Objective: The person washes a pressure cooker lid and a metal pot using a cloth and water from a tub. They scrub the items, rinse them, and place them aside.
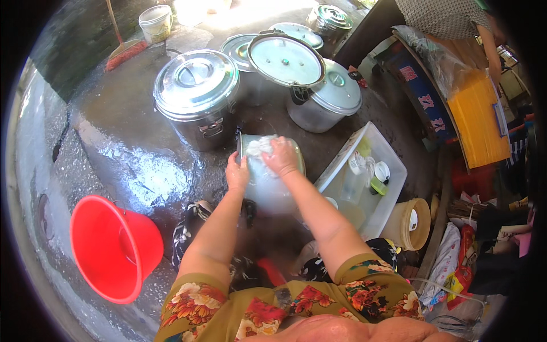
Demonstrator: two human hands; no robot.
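A metal pot (pixel 271 188) lies tipped on its side before me, its rim facing left. My left hand (pixel 237 172) is on the rim side and steadies it. Under my right hand (pixel 280 157) is a white, wet scrubbing wad (pixel 259 146), pressed on the pot's outer wall; whether it is cloth or mesh I cannot tell. A black handle (pixel 249 212) shows at the pot's near left. Just right of the pot stands a white plastic tub (pixel 386 205) holding some water, a clear plastic bottle (pixel 353 184) and a green-and-white container.
Lidded steel pot (pixel 194 85) and pressure cooker lid (pixel 285 62) resting on another pot (pixel 318 111) lie ahead. A red bucket (pixel 115 248) is at left, a beige bucket (pixel 412 224) at right. Beyond are a broom (pixel 124 53) and white pail (pixel 155 25). Another person's arm (pixel 489 51) is upper right.
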